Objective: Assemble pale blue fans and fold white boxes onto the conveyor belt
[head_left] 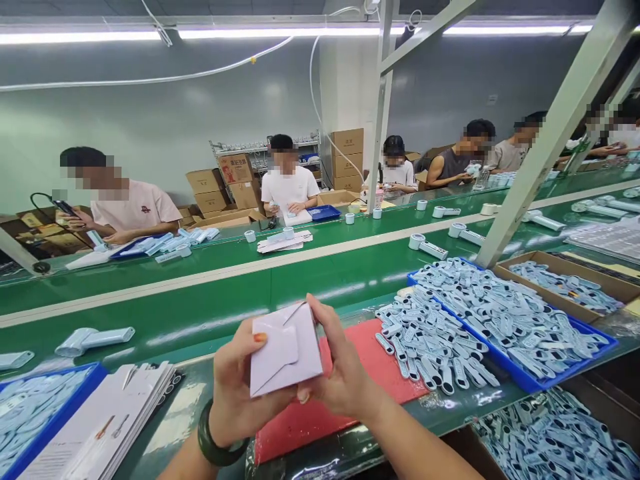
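Observation:
A small white cardboard box (280, 357), its end flaps folded over one another, is held up in front of me by both hands. My left hand (240, 380) grips its left side, the thumb lying on the flap face. On the right side, my right hand (340, 367) has its fingers along the edge and beneath the lower corner. Below the hands lies a red mat (300, 427) on the bench. Just right of the mat spreads a loose heap of light-blue plastic handle covers (440, 333). Whatever the box contains is hidden.
A blue tray (590, 357) of similar pieces stands right, a carton (620, 283) behind it. Printed white cardboard sleeves (95, 427) and another blue tray (93, 373) lie left. A green conveyor (225, 293) crosses ahead, carrying light-blue fan-like bodies (95, 340). Several co-workers sit beyond; a metal post slants at right.

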Demonstrator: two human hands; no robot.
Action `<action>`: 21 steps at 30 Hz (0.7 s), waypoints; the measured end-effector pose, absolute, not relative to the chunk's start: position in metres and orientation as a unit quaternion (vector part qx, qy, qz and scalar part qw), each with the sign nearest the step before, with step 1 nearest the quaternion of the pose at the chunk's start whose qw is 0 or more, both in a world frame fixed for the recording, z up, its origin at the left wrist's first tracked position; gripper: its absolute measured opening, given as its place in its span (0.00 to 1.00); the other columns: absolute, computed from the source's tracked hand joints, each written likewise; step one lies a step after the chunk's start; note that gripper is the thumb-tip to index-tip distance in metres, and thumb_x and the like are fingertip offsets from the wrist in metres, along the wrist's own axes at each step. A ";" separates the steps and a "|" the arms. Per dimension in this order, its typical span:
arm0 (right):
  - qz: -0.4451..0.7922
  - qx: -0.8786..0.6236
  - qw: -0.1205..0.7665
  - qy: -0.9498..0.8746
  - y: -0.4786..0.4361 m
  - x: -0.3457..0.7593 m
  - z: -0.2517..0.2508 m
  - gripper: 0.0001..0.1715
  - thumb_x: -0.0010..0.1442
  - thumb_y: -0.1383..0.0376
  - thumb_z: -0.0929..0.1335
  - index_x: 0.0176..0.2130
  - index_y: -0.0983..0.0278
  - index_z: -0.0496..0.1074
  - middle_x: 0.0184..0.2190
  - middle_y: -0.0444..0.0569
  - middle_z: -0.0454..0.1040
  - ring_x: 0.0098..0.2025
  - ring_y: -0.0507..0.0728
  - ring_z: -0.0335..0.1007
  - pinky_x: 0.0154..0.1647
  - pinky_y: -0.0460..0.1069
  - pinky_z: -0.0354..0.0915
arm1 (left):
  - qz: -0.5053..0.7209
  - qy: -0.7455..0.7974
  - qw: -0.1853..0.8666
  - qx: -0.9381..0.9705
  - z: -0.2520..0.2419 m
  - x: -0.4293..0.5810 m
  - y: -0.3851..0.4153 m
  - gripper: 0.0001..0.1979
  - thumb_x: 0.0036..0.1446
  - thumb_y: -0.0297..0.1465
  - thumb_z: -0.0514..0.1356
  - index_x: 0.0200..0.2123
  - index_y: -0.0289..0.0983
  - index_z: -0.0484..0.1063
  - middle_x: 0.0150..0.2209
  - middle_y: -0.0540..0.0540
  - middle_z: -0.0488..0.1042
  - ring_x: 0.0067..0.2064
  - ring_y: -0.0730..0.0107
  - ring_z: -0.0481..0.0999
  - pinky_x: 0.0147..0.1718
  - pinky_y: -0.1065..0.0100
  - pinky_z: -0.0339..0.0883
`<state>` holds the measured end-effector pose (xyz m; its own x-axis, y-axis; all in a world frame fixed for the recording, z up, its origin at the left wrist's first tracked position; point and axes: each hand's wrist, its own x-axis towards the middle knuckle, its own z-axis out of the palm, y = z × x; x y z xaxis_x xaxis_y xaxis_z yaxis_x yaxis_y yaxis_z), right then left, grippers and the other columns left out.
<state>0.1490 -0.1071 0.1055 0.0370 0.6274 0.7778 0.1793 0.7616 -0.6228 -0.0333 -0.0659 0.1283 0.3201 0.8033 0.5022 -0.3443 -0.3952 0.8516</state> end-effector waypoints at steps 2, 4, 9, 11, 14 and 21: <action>0.141 -0.316 0.660 -0.667 -0.104 0.152 0.103 0.57 0.54 0.35 0.70 0.71 0.52 0.51 0.59 0.54 0.64 0.58 0.65 0.65 0.60 0.61 0.67 | 0.545 0.158 0.504 0.651 0.133 -0.031 -0.075 0.25 0.47 0.42 0.74 0.46 0.45 0.71 0.49 0.43 0.71 0.50 0.53 0.72 0.45 0.59 0.71; 0.092 -0.334 0.637 -0.688 -0.103 0.156 0.103 0.58 0.52 0.36 0.72 0.71 0.53 0.51 0.58 0.55 0.64 0.57 0.65 0.65 0.58 0.61 0.67 | 0.528 0.161 0.535 0.639 0.139 -0.028 -0.082 0.17 0.56 0.44 0.67 0.45 0.45 0.70 0.48 0.45 0.71 0.47 0.59 0.73 0.41 0.66 0.71; -0.005 -0.357 0.568 -0.741 -0.109 0.165 0.104 0.61 0.51 0.44 0.77 0.71 0.55 0.49 0.59 0.55 0.64 0.58 0.66 0.64 0.58 0.61 0.65 | 0.465 0.204 0.686 0.521 0.147 -0.019 -0.092 0.14 0.59 0.33 0.65 0.45 0.48 0.66 0.51 0.49 0.70 0.48 0.65 0.73 0.40 0.70 0.72; -0.017 -0.362 0.554 -0.749 -0.111 0.167 0.102 0.61 0.51 0.46 0.77 0.71 0.56 0.49 0.59 0.55 0.64 0.57 0.66 0.64 0.57 0.61 0.66 | 0.451 0.207 0.706 0.504 0.145 -0.014 -0.095 0.18 0.59 0.33 0.65 0.51 0.48 0.66 0.54 0.48 0.69 0.49 0.64 0.72 0.43 0.69 0.72; -0.025 -0.379 0.537 -0.753 -0.116 0.170 0.096 0.59 0.52 0.49 0.77 0.71 0.58 0.49 0.59 0.56 0.64 0.57 0.66 0.64 0.56 0.62 0.66 | 0.447 0.222 0.703 0.507 0.136 -0.008 -0.096 0.17 0.59 0.32 0.65 0.51 0.47 0.68 0.54 0.47 0.69 0.49 0.66 0.71 0.44 0.70 0.71; -0.021 -0.401 0.517 -0.756 -0.122 0.177 0.087 0.57 0.54 0.53 0.75 0.72 0.58 0.48 0.59 0.57 0.63 0.58 0.66 0.63 0.56 0.62 0.65 | 0.444 0.224 0.644 0.582 0.114 -0.001 -0.088 0.16 0.61 0.31 0.62 0.52 0.46 0.68 0.52 0.48 0.70 0.48 0.67 0.70 0.44 0.71 0.69</action>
<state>0.1767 -0.1217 0.0865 -0.1433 0.5847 0.7985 0.6288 0.6768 -0.3827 -0.0006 -0.0884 0.1140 0.5061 0.8318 0.2279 -0.3115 -0.0702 0.9477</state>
